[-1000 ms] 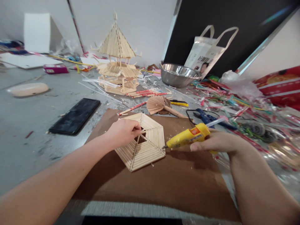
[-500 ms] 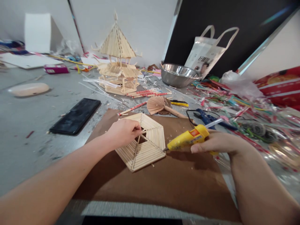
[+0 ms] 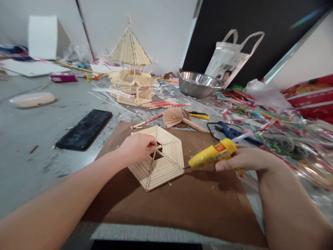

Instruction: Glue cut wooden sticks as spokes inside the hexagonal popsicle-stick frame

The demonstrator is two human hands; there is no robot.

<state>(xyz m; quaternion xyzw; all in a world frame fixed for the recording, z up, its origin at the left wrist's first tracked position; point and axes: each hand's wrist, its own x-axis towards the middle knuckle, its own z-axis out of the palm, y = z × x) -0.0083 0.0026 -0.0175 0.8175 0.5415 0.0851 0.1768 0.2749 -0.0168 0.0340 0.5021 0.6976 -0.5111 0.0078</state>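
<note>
A hexagonal roof of thin wooden sticks (image 3: 161, 160) lies on a brown cardboard sheet (image 3: 182, 201). My left hand (image 3: 136, 147) is closed in a pinch on the sticks near the roof's open centre. My right hand (image 3: 246, 159) is wrapped round a yellow hot glue gun (image 3: 212, 155). The gun's nozzle points left and sits just off the roof's right edge. A glue stick pokes out of the gun's back.
A finished stick pagoda (image 3: 131, 64) stands at the back. A black phone (image 3: 84, 129) lies left of the cardboard, a folded paper fan (image 3: 177, 116) behind it. A steel bowl (image 3: 199, 83), a paper bag (image 3: 230, 57) and a litter of coloured scraps fill the right side.
My right hand has drawn the glue gun slightly to the right, away from the roof's edge. My left hand keeps its pinch in the same place.
</note>
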